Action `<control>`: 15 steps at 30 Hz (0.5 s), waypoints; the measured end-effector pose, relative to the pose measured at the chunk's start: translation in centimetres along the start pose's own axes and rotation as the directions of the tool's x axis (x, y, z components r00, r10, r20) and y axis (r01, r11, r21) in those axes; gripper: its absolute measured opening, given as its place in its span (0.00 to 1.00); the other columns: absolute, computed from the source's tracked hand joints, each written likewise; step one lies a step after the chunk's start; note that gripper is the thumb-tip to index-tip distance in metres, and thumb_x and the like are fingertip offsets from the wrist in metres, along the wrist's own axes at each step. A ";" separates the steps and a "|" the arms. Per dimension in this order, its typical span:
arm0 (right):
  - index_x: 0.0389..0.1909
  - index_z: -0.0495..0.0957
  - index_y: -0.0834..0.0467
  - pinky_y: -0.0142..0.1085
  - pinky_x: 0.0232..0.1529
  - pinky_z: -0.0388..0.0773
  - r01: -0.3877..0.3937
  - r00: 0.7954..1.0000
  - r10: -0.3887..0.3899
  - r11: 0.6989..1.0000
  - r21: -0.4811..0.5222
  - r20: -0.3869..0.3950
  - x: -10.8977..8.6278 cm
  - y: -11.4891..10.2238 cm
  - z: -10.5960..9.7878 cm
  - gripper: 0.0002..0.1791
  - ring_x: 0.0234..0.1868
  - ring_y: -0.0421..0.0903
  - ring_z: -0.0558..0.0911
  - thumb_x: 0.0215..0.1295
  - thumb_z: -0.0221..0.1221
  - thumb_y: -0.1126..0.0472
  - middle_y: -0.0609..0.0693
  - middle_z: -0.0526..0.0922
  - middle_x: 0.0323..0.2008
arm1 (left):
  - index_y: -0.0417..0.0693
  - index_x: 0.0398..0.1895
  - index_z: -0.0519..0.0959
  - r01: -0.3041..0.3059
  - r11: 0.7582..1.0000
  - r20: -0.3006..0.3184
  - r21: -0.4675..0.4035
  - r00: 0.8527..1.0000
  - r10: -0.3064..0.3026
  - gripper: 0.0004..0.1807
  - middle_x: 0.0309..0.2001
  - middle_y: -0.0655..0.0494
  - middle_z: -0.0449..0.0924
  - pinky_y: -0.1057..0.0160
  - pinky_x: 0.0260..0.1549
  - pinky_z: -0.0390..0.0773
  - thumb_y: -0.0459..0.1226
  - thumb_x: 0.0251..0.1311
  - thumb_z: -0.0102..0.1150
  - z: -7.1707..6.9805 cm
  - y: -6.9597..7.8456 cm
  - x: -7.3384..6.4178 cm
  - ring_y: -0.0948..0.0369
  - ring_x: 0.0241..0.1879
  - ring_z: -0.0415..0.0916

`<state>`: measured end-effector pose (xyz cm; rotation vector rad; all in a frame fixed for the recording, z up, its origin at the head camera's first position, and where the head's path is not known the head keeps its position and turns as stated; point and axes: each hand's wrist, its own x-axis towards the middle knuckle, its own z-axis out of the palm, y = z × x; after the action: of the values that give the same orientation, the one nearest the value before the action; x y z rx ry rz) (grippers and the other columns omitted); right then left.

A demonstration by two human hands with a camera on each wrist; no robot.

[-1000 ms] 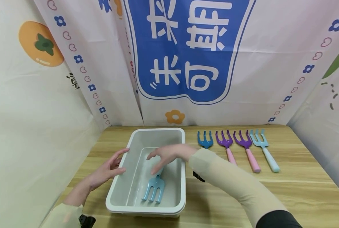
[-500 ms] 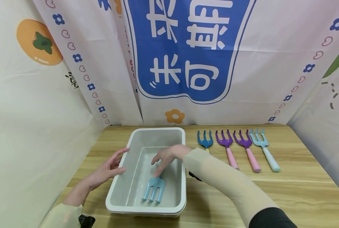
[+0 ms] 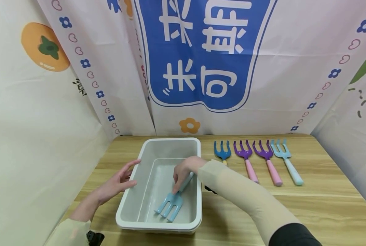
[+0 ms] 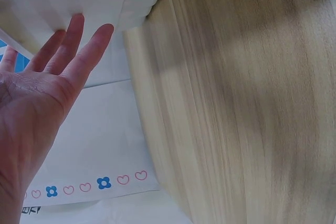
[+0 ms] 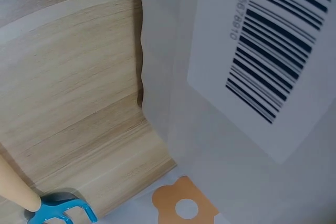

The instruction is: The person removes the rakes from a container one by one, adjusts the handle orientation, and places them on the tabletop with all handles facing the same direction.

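Observation:
Inside the pale grey plastic bin [image 3: 158,226] lies a light blue hand fork [image 3: 173,202], its three tines toward the near end. My right hand [image 3: 186,171] reaches over the bin's right rim and grips the fork near its neck. Part of the handle shows behind the hand. At the bin's left side, my left hand [image 3: 119,182] rests its spread fingers against the wall. The left wrist view has these fingers [image 4: 89,56] fairly straight on the outer wall. In the right wrist view the bin's side hides the right hand; a barcode label [image 5: 278,45] shows there.
Right of the bin, a row of hand forks lies on the wooden table [image 3: 324,171]: a dark blue one [image 3: 222,154], two purple ones with pink handles [image 3: 243,154], and a light blue one [image 3: 291,167]. A printed cloth [image 3: 278,119] hangs behind.
My right hand has lowered into the bin and taken hold of the light blue fork. The fork has turned, its handle swinging right. My left hand stays at the bin's side.

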<state>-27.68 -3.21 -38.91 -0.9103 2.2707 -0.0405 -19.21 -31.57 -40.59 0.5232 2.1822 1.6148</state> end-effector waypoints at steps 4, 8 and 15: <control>0.34 0.82 0.46 0.38 0.49 0.72 -0.023 0.999 0.023 1.000 -0.011 0.023 0.1 0.0 0.1 0.22 0.44 0.43 0.75 0.54 0.63 0.32 0.41 0.78 0.36 | 0.51 0.77 0.43 0.003 1.000 0.002 -0.003 1.000 -0.003 0.38 0.66 0.24 0.56 0.50 0.43 0.80 0.32 0.71 0.51 0.1 -0.1 0.0 0.42 0.54 0.72; 0.29 0.82 0.52 0.32 0.37 0.67 -0.013 1.000 0.015 0.998 -0.055 0.028 0.2 -0.1 0.2 0.27 0.35 0.42 0.72 0.54 0.62 0.31 0.44 0.75 0.27 | 0.50 0.77 0.43 -0.001 1.000 0.004 -0.004 1.000 0.001 0.38 0.65 0.24 0.56 0.50 0.43 0.79 0.32 0.71 0.51 0.1 -0.1 -0.1 0.44 0.54 0.73; 0.27 0.84 0.53 0.34 0.39 0.68 -0.076 0.997 0.079 0.989 -0.130 0.015 0.2 -0.3 0.4 0.30 0.37 0.43 0.75 0.53 0.60 0.27 0.45 0.79 0.29 | 0.51 0.77 0.43 0.003 1.000 0.000 0.004 1.000 -0.003 0.38 0.66 0.24 0.55 0.50 0.44 0.79 0.33 0.71 0.51 0.1 0.2 -0.1 0.43 0.54 0.72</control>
<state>-27.33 -3.48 -39.25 -0.8836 2.3093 0.1513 -19.08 -31.52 -40.43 0.5206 2.1855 1.6093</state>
